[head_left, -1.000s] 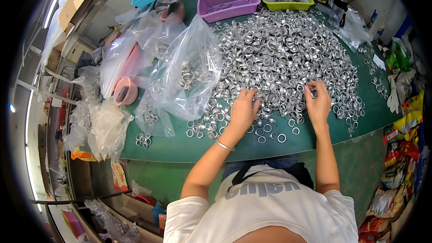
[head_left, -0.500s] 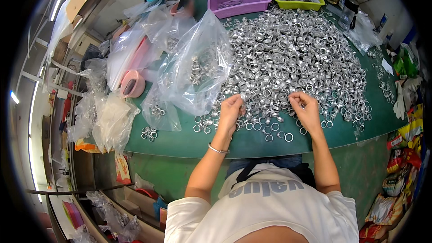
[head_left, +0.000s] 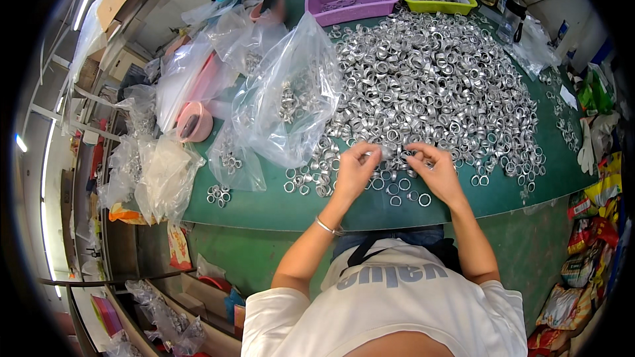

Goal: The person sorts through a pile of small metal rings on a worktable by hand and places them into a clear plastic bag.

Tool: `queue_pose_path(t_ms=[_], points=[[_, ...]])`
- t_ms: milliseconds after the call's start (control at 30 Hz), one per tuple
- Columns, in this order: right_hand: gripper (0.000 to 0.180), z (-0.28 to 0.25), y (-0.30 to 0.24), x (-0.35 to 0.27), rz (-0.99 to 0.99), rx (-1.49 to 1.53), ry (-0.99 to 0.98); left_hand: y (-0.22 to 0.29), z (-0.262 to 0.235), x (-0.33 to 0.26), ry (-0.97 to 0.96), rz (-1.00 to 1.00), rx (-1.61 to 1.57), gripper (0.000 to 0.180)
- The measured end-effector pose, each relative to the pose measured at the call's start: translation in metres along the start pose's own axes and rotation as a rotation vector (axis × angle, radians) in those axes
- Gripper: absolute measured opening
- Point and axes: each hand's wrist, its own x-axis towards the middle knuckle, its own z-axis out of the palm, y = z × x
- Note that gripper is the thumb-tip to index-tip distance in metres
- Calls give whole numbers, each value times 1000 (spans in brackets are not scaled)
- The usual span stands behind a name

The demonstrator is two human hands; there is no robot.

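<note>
Head view: two bare hands draw together at the near edge of a heap of rings

From where I stand, a person in a white shirt (head_left: pixel 390 304) is at a green tabletop (head_left: pixel 291 215), much of it covered by a broad heap of silvery metal rings (head_left: pixel 436 79). Half a second ago the hands were well apart over the heap's near edge; now they have closed in and almost meet in front of the body. That seems to bring the handling of rings to one small spot between the fingertips, rather than two separate ones.

The left hand (head_left: pixel 358 169), with a bracelet (head_left: pixel 327 227) at its wrist, has thumb and fingers pinched together beside a silvery blur. The right hand (head_left: pixel 436 170) is bent inward, its fingertips just beside rings at the heap's edge. I cannot tell whether either one grips a ring.

A few loose rings (head_left: pixel 424 201) lie flat on the tabletop, nearer the person than the heap, between the forearms. To the left are a large clear bag (head_left: pixel 261 122) with metal pieces showing through, a pink cup (head_left: pixel 204 125) and a small cluster of rings (head_left: pixel 218 196). Behind the heap sit a purple tray (head_left: pixel 357 14) and a lime-green tray (head_left: pixel 440 8), both with metal pieces inside.
</note>
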Motion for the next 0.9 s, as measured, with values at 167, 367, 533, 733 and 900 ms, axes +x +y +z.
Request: queue_pose_path(t_ms=[167, 367, 533, 733, 900], points=[[15, 10, -9, -3, -82, -176, 10, 17, 15, -13, -33, 127, 44, 10], [8, 12, -18, -8, -229, -369, 253, 23, 19, -17, 183, 414, 248, 9], [11, -11, -9, -3, -97, -384, 333, 16, 3, -10, 249, 210, 191, 7], [14, -17, -3, 0, 2, -566, 242, -8, 0, -3, 238, -3, 60, 10], [13, -18, 12, -8, 77, -69, 165, -14, -4, 2, 282, 233, 525, 22]])
